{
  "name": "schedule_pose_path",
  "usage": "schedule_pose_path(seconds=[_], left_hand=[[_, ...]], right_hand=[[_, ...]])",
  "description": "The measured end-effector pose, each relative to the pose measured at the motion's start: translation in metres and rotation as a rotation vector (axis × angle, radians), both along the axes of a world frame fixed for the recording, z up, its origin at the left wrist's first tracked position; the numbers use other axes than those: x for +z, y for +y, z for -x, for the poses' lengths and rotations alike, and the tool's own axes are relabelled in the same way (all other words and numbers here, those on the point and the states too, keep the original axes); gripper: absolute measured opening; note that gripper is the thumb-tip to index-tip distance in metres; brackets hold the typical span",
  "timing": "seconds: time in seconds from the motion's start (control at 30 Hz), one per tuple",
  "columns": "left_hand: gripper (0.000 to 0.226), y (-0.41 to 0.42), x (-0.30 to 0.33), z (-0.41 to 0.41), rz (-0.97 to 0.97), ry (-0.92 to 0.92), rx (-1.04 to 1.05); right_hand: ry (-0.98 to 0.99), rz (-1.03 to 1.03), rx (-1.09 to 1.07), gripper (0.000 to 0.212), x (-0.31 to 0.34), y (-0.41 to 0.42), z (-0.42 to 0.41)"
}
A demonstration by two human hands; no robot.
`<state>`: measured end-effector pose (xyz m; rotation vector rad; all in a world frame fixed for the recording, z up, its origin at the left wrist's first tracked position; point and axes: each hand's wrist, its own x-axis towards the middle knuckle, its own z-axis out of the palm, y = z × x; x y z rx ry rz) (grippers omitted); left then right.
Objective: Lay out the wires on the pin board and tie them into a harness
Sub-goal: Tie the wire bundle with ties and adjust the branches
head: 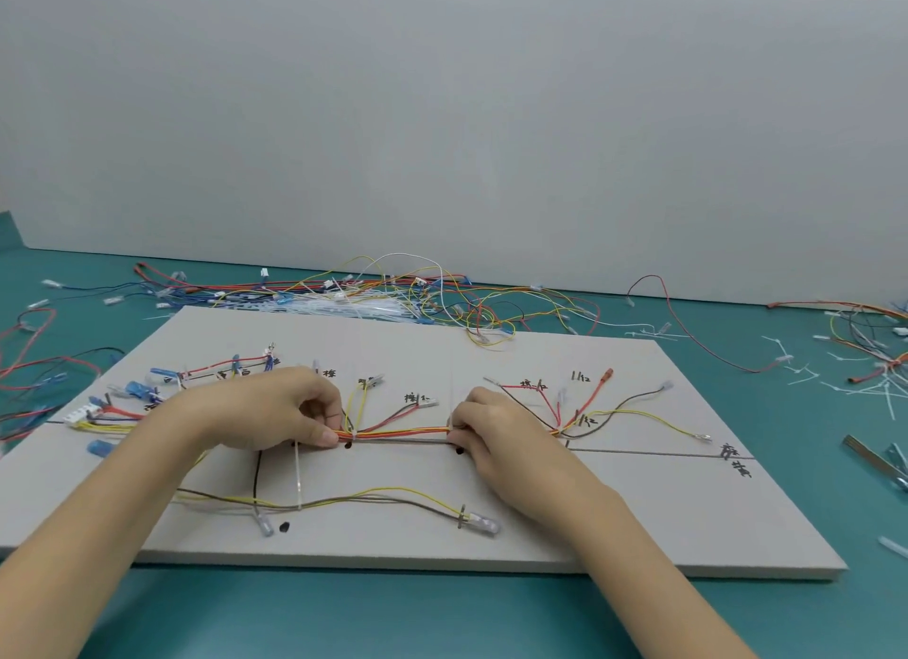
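Left hand (275, 408) is pinching the wire bundle (400, 432) with thumb and curled fingers, and right hand (491, 425) is gripping the same trunk further along, apparently holding the run taut and straight over the drawn line for tying. A white cable tie (298, 476) is hanging loose beside the left thumb, toward the near edge of the pin board (638, 535). Spare loose wires (393, 295) are lying heaped past the board's far edge.
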<state>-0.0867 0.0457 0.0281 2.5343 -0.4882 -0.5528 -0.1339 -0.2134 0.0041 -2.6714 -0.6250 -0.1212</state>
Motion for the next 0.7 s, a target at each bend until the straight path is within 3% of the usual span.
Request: schedule_pose_path(seconds=[0.27, 0.5, 0.7], left_hand=[[0.012, -0.035, -0.009, 0.010, 0.074, -0.038, -0.076], [0.014, -0.090, -0.028, 0.027, 0.050, -0.392, -0.120], [0.013, -0.104, -0.037, 0.034, 0.077, -0.510, -0.076]], right_hand=[[0.076, -0.031, -0.077, 0.017, 0.004, -0.037, 0.005], [0.161, -0.087, -0.239, 0.025, 0.012, -0.086, 0.010], [0.103, -0.129, -0.282, 0.008, 0.008, -0.089, 0.010]])
